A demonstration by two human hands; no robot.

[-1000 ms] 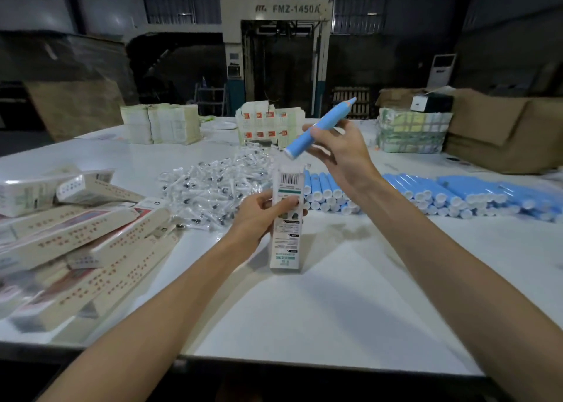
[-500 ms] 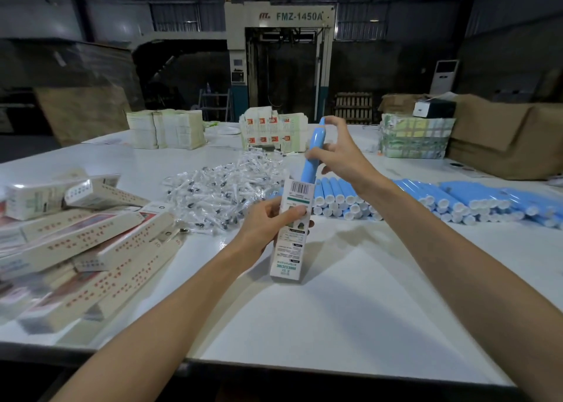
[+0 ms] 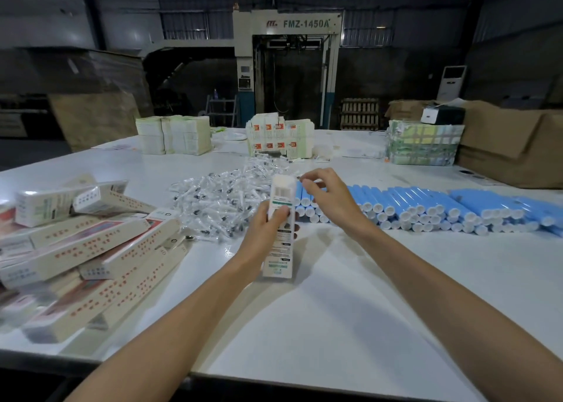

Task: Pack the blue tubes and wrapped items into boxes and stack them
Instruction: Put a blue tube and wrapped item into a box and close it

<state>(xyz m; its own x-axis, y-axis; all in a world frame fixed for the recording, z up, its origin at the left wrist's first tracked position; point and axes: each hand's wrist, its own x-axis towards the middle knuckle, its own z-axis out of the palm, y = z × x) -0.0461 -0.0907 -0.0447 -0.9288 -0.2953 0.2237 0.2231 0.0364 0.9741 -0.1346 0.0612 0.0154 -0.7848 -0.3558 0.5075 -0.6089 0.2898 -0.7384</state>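
The left hand (image 3: pixel 271 228) grips a box (image 3: pixel 278 258) round its middle and holds it upright, thumb on the printed face. The box's top is a pale blur, either a flap or a tube's cap. The right hand (image 3: pixel 330 200) hovers just beside that top with its fingers curled; I cannot tell whether they pinch anything. Behind it the tubes (image 3: pixel 426 210) lie stacked, white caps towards the person, partly hidden by the wrist and cut off at the right. The wrapped items (image 3: pixel 219 197) form a clear heap with indistinct contents. The filled boxes (image 3: pixel 91 249) are piled to the left, blurred and cropped, on the table (image 3: pixel 335 310).
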